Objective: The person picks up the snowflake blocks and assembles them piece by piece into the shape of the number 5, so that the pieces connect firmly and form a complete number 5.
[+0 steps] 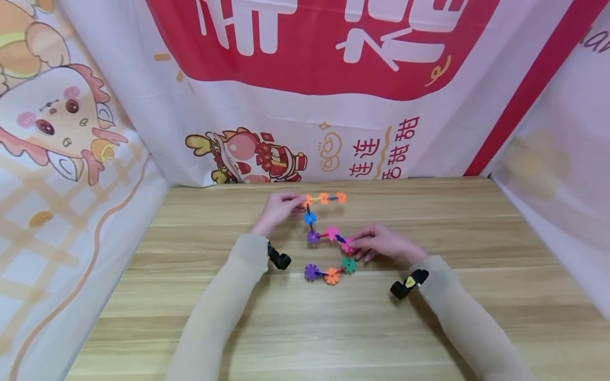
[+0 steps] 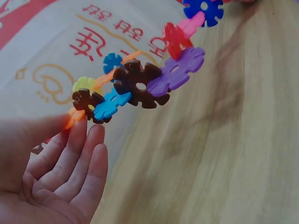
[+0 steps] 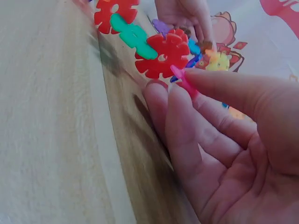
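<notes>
A chain of notched plastic snowflake discs, in orange, blue, purple, pink, green and other colours, bends in a shape like a figure 5 between my hands. My left hand (image 1: pixel 281 209) pinches an orange disc (image 2: pixel 74 118) at the chain's upper left corner between thumb and finger. Beside that disc sit a brown disc (image 2: pixel 141 86) and a purple disc (image 2: pixel 180 72). On the chain's right side, my right hand (image 1: pixel 383 243) pinches a pink disc (image 3: pixel 186 84), partly hidden by the fingers. A red disc (image 3: pixel 163 56) and a green disc (image 3: pixel 133 36) adjoin it.
A wooden table (image 1: pixel 305 333) lies beneath, carrying shadows of the chain. Printed cloth (image 1: pixel 267 111) hangs along the table's back edge and both sides. Each wrist wears a small black camera, one on the left (image 1: pixel 279 258) and one on the right (image 1: pixel 409 283).
</notes>
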Available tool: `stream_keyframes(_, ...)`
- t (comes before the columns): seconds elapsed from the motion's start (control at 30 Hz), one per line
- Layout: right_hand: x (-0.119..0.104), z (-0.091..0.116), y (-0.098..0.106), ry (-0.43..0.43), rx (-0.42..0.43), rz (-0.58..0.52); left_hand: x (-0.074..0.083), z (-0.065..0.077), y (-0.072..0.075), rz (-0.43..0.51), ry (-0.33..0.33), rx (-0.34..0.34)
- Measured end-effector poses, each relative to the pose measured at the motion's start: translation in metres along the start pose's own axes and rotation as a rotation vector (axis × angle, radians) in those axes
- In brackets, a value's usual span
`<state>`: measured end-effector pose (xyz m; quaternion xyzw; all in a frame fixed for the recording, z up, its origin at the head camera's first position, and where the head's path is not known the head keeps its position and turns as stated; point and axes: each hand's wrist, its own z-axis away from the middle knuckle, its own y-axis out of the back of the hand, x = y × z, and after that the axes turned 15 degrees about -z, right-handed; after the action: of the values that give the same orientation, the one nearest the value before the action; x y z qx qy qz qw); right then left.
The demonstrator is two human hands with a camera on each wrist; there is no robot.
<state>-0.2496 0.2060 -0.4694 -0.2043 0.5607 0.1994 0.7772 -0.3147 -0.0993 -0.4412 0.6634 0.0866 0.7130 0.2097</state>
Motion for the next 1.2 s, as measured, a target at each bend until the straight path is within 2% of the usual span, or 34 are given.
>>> stream_keyframes(0.17, -0.003, 0.003, -0.006, -0.002, 0.038, 0.028, -0.006, -0.013, -0.004, 0.014, 0.033, -0.051)
stream_keyframes(0.37, -0.003, 0.003, -0.008, 0.000, 0.064, 0.057, -0.007, -0.016, -0.010, 0.061, 0.082, -0.070)
stream_keyframes(0.57, -0.002, 0.002, -0.010, -0.001, 0.104, 0.068, -0.009, -0.020, -0.016, 0.083, 0.124, -0.043)
stream_keyframes(0.77, -0.001, 0.001, -0.010, 0.016, 0.102, 0.094, -0.010, -0.020, -0.017, 0.069, 0.141, -0.037)
stream_keyframes(1.0, -0.002, -0.001, -0.013, 0.015, 0.096, 0.070, -0.015, -0.015, -0.016, 0.120, 0.185, -0.012)
stream_keyframes(1.2, -0.003, -0.002, -0.015, 0.027, 0.108, 0.078, -0.016, -0.015, -0.016, 0.135, 0.188, 0.023)
